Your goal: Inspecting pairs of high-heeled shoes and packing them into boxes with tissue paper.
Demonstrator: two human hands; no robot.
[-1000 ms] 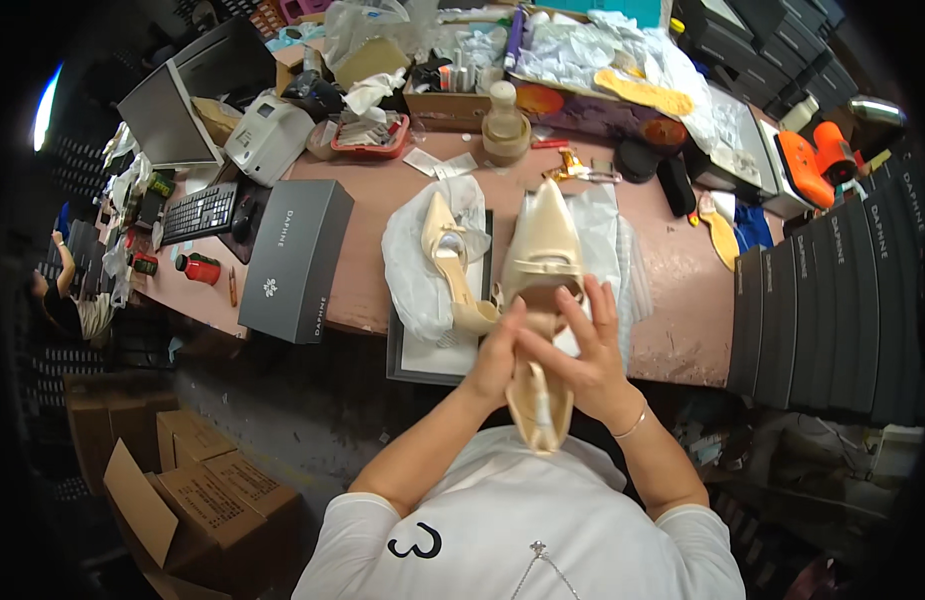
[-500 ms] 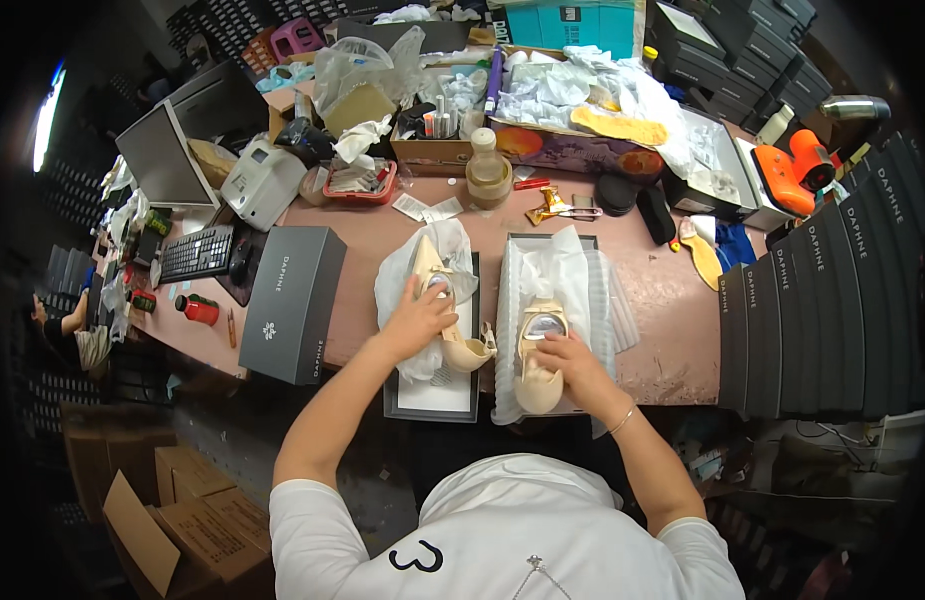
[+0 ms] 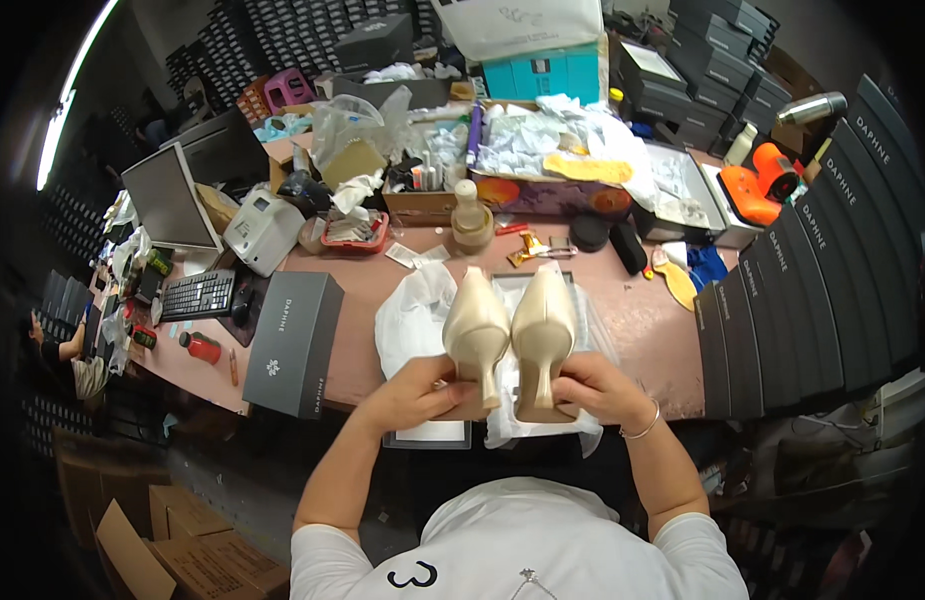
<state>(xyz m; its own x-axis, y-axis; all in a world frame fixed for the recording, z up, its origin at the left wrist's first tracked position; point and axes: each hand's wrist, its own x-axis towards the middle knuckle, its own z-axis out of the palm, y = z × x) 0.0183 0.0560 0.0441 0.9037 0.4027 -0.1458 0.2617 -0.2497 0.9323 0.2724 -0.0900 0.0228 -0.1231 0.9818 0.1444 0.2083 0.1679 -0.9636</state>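
Two cream heeled shoes are held up side by side above the table, their heels and backs turned toward me. My left hand is closed round the left shoe near its sole. The right shoe is gripped by my right hand, fingers partly hidden behind it. Under the shoes lie an open shoebox at the left and, at the right, another with clear wrap round it. White tissue paper spreads next to the left shoe.
A closed grey shoebox lies at left, near a keyboard and monitor. Stacked dark shoeboxes stand at right. Behind are a glass bottle, an orange tool and a carton heaped with paper.
Both shoes have been lifted off the boxes, brought together and turned so their heels show. My hands have moved closer to each other. The view has shifted slightly.
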